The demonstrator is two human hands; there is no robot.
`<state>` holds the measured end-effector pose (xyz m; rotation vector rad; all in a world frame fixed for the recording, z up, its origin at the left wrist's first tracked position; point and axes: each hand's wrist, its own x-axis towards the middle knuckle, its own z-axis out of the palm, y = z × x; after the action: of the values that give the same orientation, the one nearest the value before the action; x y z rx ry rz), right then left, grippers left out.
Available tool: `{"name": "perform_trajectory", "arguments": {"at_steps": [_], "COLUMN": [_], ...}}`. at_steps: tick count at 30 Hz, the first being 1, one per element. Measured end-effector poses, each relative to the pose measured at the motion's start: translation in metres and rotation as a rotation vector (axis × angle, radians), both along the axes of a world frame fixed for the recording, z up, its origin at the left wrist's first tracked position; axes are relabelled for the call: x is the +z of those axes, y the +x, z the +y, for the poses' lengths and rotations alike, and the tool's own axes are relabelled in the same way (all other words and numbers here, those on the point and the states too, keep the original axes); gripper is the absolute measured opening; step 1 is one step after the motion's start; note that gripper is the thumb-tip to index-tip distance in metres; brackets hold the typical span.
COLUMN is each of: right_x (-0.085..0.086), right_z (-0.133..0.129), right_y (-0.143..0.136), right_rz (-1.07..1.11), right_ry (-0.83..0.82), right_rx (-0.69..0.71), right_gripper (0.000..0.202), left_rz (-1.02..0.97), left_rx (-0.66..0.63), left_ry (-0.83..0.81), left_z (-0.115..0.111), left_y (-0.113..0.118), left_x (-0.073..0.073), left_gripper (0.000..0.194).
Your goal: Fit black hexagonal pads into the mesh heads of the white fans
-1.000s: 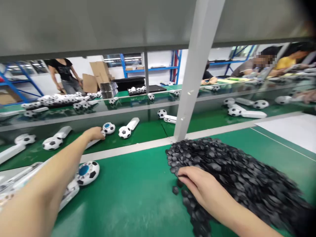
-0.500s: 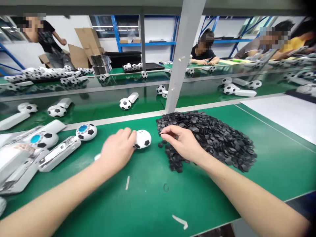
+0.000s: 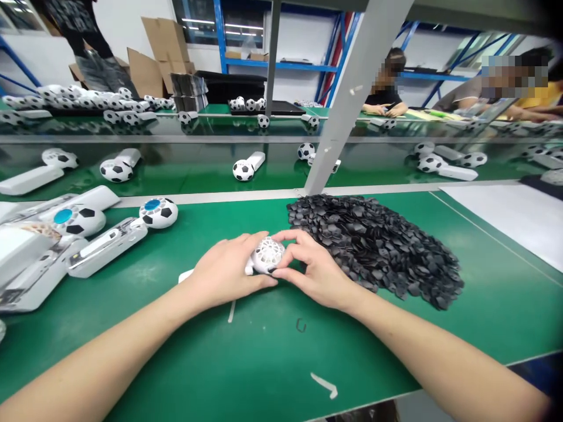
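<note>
Near the middle of the bench, my left hand [image 3: 229, 266] is wrapped round a white soccer-ball handheld fan [image 3: 268, 253], its openwork grille turned up. Part of its white handle [image 3: 185, 275] shows beyond my left wrist. My right hand [image 3: 314, 266] is at the ball's right side, fingers curled against it. Between its thumb and fingers, at the ball's lower edge, is a small black piece [image 3: 271, 271], mostly hidden. Close behind my right hand lies a heap of flat black pieces [image 3: 378, 240].
At left, several white fans with ball heads, one with a blue disc [image 3: 152, 204], lie piled on the green bench [image 3: 211, 363]. Beyond a metal post [image 3: 338, 117], more fans lie on a green belt [image 3: 185, 176]. White sheet [image 3: 519, 211] at right. People work behind.
My right hand has come left from the black heap to the ball. The ball has turned from its black-patched side to its grille. The view has shifted slightly.
</note>
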<state>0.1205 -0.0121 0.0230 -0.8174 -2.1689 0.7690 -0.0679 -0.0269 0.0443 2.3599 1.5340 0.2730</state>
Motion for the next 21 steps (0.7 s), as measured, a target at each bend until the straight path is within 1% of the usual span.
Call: {"name": "perform_trajectory", "arguments": {"at_steps": [3,6,8,12,16,19,21], "right_x": [-0.003,-0.002,-0.002,-0.005,-0.008,-0.005,-0.002], "right_z": [0.000,0.000,0.000,0.000,0.001,0.011,0.021], "right_y": [-0.006,-0.009,-0.009,-0.007,-0.010,-0.004,0.007], "right_rz": [0.035,0.036,0.042,0.103,0.116,0.137,0.070], "right_ry": [-0.039,-0.131,-0.189,-0.280,-0.285,-0.340,-0.325], "right_rx": [-0.019,-0.076,-0.086,-0.033,-0.067,-0.049,-0.072], "right_gripper": [0.016,0.025,0.028,0.028,0.027,0.022,0.015], "left_rz": [-0.050,-0.115,-0.158,-0.145,-0.116,-0.096,-0.060], "left_rx": [0.006,0.011,0.016,0.054,0.056,0.055,0.022], "left_ry": [-0.033,-0.068,-0.082,-0.100,-0.086,-0.080,-0.086], "left_z": [0.002,0.005,0.007,0.007,0.005,0.006,0.009], "left_y": [-0.001,-0.002,-0.002,0.000,0.003,0.003,0.001], "left_x": [0.002,0.003,0.003,0.003,0.005,0.006,0.005], "left_gripper": [0.056,0.054,0.052,0.049,0.048,0.051,0.056]}}
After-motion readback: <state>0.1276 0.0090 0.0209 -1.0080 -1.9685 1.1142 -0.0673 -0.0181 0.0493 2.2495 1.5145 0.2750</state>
